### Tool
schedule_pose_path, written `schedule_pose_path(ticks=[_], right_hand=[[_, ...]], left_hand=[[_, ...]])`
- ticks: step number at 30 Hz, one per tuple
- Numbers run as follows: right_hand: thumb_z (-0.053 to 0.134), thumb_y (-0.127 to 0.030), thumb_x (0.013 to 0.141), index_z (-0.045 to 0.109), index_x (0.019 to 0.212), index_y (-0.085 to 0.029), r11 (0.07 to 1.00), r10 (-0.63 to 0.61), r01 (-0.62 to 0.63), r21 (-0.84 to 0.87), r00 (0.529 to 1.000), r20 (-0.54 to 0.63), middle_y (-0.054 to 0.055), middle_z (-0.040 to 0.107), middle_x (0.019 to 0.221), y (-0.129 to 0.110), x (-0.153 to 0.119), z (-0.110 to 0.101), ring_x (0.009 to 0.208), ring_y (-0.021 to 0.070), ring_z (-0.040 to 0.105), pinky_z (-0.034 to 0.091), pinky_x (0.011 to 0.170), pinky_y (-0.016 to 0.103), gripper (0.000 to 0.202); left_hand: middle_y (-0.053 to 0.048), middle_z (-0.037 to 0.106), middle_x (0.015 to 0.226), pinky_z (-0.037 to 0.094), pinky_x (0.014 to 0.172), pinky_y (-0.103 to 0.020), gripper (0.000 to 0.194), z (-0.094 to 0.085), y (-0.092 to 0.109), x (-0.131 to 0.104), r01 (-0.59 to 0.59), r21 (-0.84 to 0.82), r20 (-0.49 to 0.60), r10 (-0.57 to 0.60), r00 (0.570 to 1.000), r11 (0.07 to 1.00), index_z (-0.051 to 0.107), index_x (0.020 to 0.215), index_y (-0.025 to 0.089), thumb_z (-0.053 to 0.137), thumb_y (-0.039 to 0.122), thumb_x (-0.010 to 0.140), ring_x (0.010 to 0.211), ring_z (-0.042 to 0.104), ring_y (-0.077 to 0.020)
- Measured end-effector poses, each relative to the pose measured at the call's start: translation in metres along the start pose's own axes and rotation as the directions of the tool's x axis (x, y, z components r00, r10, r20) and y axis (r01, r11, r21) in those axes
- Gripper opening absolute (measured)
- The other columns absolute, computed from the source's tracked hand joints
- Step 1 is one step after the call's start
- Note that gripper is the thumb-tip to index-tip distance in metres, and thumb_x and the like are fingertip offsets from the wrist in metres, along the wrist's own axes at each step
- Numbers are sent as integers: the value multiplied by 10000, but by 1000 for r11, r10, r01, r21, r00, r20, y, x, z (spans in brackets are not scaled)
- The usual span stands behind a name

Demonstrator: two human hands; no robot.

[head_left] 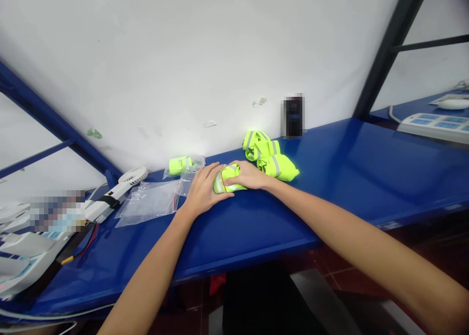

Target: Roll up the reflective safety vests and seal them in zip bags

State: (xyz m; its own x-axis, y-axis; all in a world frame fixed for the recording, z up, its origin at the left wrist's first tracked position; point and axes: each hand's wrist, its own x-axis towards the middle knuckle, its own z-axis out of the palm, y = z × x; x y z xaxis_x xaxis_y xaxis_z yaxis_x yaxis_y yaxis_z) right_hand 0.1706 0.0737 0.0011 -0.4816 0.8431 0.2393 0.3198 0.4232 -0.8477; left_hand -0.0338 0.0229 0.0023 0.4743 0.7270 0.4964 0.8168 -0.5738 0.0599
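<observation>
Held bundle: in the head view, neon-yellow fabric with silvery bands, rounded, low over the counter's middle; clear film and a thin red line show on it [231, 179].
Left hand [205, 189]: fingers curved around the held bundle's left side.
Right hand [251, 174]: gripping its right side, thumb pressed on the fabric.
Loose bundles: two, soft and folded, touching each other near the wall, the rear one looped [260, 145], the front one plumper [277, 167].
Bagged roll [180, 165]: neon fabric in crinkly film (quite shiny stuff), beyond the left hand.
Flat bags [150, 203]: transparent, smooth, overlapping, beside the white fan [133, 175].
Counter [330, 164]: glossy blue, straight-edged.
</observation>
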Motion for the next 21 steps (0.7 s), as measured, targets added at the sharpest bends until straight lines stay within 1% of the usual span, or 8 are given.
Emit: schedule_pose_path(ticks=[2, 5, 7, 10, 12, 15, 17, 21], right_hand=[[799, -454, 642, 659, 1099, -149, 997, 24, -27, -74, 999, -38, 82, 699, 1080, -1, -1, 3, 926, 229, 651, 478, 809, 318, 567], [788, -490, 653, 655, 1108, -147, 991, 25, -32, -127, 998, -54, 94, 694, 1099, -4, -3, 6, 936, 233, 649, 474, 814, 319, 585], [791, -490, 655, 659, 1103, -150, 990, 25, -34, -134, 997, -72, 89, 700, 1080, -5, -4, 6, 925, 228, 650, 472, 816, 318, 578], [802, -491, 644, 662, 1107, -144, 995, 44, -53, -88, 994, -100, 83, 706, 1047, -4, -3, 7, 912, 220, 649, 474, 815, 317, 596], [815, -497, 624, 669, 1090, -140, 997, 61, -65, -33, 992, -109, 79, 706, 1027, -2, -2, 8, 902, 213, 647, 477, 806, 311, 606], [820, -509, 614, 682, 1031, -133, 995, 89, -83, 49, 988, -126, 73, 706, 985, 2, 1, 8, 864, 201, 645, 480, 777, 300, 578], [813, -517, 623, 681, 1001, -123, 991, 119, -108, 80, 983, -141, 79, 705, 962, 4, 1, 7, 841, 200, 643, 479, 757, 299, 562], [813, -517, 622, 663, 1011, -122, 991, 131, -127, 34, 978, -161, 93, 700, 983, 2, 1, 7, 861, 211, 643, 476, 769, 306, 575]], left_hand=[[-148, 498, 1452, 299, 1162, -523, 841, 2, 0, 0, 1, 18, 4, -1, 1000, 1000, 444, 1395, 218, 649, 705, 741, 1357, 456, -318], [-157, 486, 1464, 273, 1167, -548, 846, 6, -1, -1, 2, 42, 13, -2, 1000, 999, 426, 1406, 224, 631, 715, 749, 1370, 441, -328], [-167, 485, 1459, 279, 1163, -551, 851, 6, 0, 0, -8, 40, 29, 7, 1000, 999, 407, 1417, 213, 627, 707, 759, 1373, 435, -331], [-186, 478, 1453, 303, 1154, -547, 859, 5, 1, 1, -31, 32, 47, 29, 998, 999, 372, 1436, 188, 647, 663, 775, 1380, 420, -338], [-191, 458, 1466, 310, 1151, -552, 834, 4, 2, 2, -41, 42, 44, 39, 998, 998, 347, 1451, 187, 672, 585, 794, 1394, 401, -346], [-185, 417, 1499, 318, 1153, -551, 749, 4, 4, 2, -40, 71, 40, 38, 999, 997, 309, 1474, 190, 652, 350, 828, 1416, 372, -344], [-194, 397, 1511, 320, 1156, -546, 751, 6, 7, 1, -25, 89, 43, 21, 999, 996, 282, 1486, 165, 608, 227, 812, 1429, 352, -347], [-209, 378, 1521, 304, 1162, -561, 780, 8, 13, 0, 2, 130, 43, -7, 999, 992, 265, 1489, 141, 597, 191, 785, 1446, 319, -366]])
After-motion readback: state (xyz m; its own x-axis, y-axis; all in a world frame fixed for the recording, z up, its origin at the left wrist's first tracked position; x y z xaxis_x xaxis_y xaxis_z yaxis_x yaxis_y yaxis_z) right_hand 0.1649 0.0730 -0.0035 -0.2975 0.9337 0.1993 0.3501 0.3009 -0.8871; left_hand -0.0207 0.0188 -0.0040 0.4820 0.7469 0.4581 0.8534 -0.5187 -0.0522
